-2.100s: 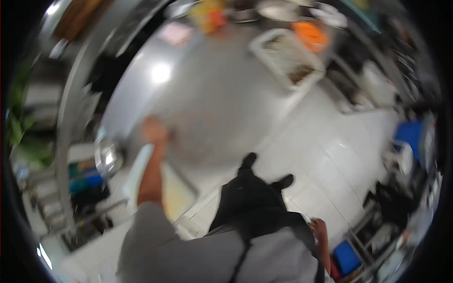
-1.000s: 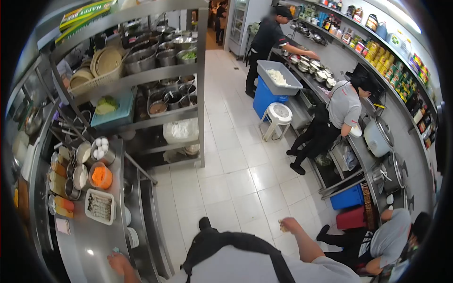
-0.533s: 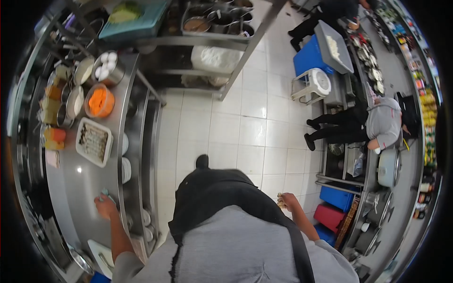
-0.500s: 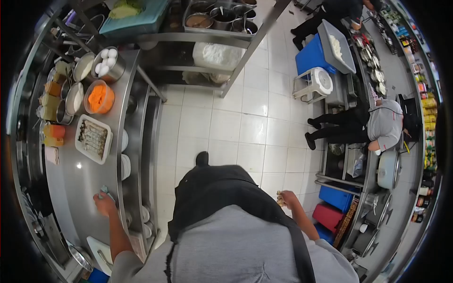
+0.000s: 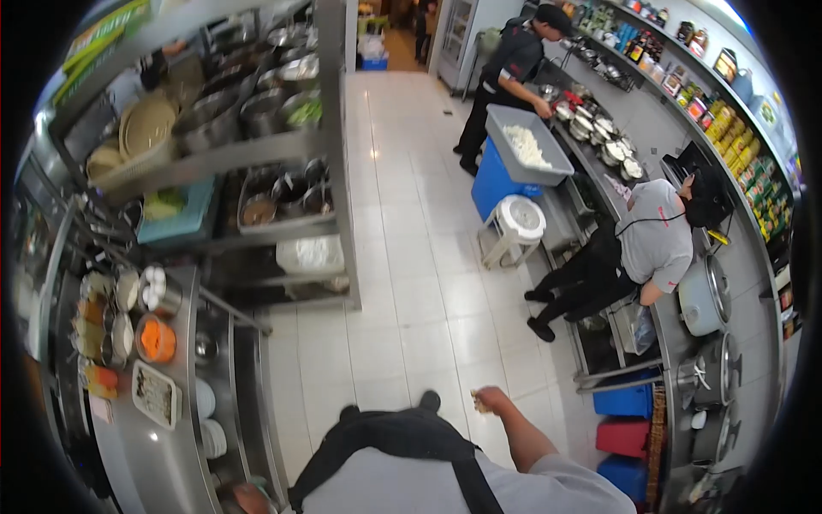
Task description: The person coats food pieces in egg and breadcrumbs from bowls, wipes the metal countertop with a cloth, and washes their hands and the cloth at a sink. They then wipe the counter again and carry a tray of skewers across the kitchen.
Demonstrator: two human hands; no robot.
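My right hand (image 5: 490, 399) is held out over the tiled floor, its fingers closed on a small crumpled beige piece (image 5: 477, 401); I cannot make out its kind. Low at the left, by the edge of the steel counter (image 5: 141, 458), a bit of my left hand or forearm (image 5: 248, 497) shows blurred, and its fingers are hidden. On that counter stand a white tray of pale, greyish food (image 5: 157, 394), an orange-filled tub (image 5: 157, 340) and a metal pot of eggs (image 5: 159, 291).
Two people in dark caps work at the right-hand counter. Near them are a white stool (image 5: 521, 218) and a grey tub of white food (image 5: 527, 141) above a blue bin (image 5: 494, 178). Ahead on the left is a steel rack (image 5: 336, 171); plates (image 5: 212, 437) sit beneath my counter.
The view has tilted up, showing more of the kitchen ahead. My left hand, before on the counter with a bluish cloth, has dropped to the bottom edge. My right hand still holds the beige piece.
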